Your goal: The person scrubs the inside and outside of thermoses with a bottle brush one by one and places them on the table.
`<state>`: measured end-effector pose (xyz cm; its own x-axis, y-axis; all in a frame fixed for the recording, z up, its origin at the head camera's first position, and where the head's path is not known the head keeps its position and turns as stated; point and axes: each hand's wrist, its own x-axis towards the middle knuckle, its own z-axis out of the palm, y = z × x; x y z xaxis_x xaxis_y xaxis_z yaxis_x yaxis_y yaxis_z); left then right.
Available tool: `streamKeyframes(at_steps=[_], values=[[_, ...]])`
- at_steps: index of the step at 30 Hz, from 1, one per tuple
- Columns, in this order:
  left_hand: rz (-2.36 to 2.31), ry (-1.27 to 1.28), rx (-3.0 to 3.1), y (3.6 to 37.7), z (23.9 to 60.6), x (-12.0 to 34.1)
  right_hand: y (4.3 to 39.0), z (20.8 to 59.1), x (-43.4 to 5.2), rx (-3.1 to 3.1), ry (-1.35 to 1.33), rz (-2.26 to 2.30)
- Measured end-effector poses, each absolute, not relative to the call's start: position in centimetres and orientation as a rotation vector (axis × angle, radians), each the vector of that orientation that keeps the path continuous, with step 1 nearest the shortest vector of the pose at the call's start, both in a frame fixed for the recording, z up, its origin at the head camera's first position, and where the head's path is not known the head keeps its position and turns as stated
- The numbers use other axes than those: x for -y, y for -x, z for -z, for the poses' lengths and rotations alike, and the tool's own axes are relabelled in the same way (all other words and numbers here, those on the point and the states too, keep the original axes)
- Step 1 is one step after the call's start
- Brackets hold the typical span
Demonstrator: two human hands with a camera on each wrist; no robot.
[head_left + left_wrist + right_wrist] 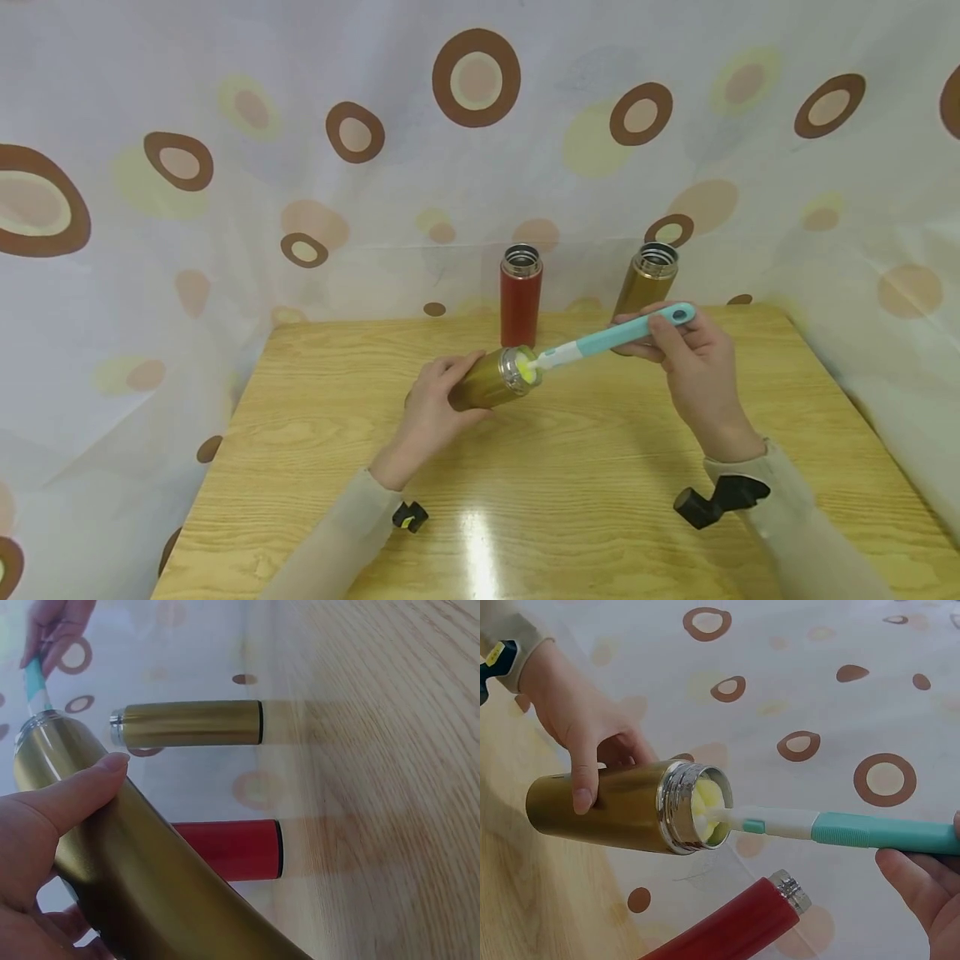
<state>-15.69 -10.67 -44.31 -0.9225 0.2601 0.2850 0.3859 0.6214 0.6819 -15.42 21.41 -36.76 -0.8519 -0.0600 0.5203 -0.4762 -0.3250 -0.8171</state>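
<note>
My left hand (433,406) grips a gold thermos bottle (486,381) that is tipped over, its uncapped metal mouth turned to the right. In my right hand (697,367) is the teal and white handle of a bottle brush (615,335), held between thumb and fingers. The brush's yellow and white sponge head (708,804) sits inside the bottle's mouth, filling most of the opening; its far end is hidden within. In the left wrist view, my left thumb lies along the side of the gold bottle (142,847).
A red thermos bottle (520,300) stands uncapped on the wooden table (337,467), behind the held bottle. Farther right stands a second gold bottle (643,283), also uncapped, partly behind my right hand. A patterned white curtain (420,192) hangs around the table's back and sides.
</note>
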Motion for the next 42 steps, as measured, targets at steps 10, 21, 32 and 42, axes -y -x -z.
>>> streamKeyframes(at_steps=[10,21,32,42], values=[[1.093,0.543,2.662,15.8,44.8,11.4,15.1,36.6,-21.8,1.602,-0.652,-2.269],[1.084,0.551,2.662,15.8,44.6,12.0,14.7,36.1,-21.9,1.605,-0.658,-2.244],[1.105,0.547,2.664,15.9,44.3,12.4,14.7,35.7,-22.4,1.647,-0.61,-2.179],[1.105,0.571,2.641,16.3,43.9,12.3,14.7,35.2,-23.1,1.424,-0.692,-2.296]])
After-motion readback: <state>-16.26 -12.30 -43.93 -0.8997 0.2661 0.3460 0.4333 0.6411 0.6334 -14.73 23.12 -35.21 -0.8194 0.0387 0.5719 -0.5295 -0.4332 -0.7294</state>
